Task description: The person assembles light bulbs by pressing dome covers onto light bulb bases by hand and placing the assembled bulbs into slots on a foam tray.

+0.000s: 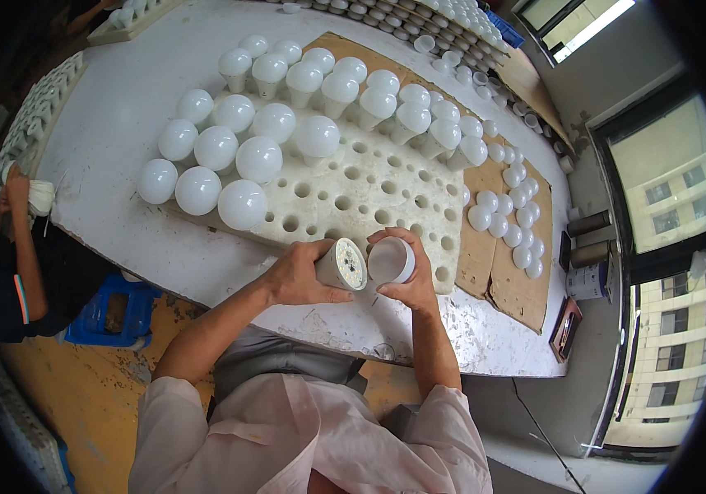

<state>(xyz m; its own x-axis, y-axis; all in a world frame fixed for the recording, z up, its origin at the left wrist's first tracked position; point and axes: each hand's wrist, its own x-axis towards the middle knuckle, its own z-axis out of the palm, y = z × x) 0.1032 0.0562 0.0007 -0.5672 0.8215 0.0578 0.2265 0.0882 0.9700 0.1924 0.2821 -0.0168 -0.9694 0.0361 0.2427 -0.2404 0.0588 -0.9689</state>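
Observation:
My left hand (297,273) is closed around a white bulb base (342,264), tilted so its round board with small components faces right. In my right hand (421,286) is a white bulb cover (391,262), its hollow open side showing. Base and cover are close together but apart, over the near edge of a pale foam tray (368,196) full of round holes. Several assembled white bulbs (243,205) stand globe-up in the tray's left and far parts.
Loose white domes (498,225) lie on brown cardboard (475,262) at the right. More covers (424,44) are stacked at the far side. Another person's hand (16,188) works at the left, beside a blue stool (112,311). Cans (587,281) stand near the window wall.

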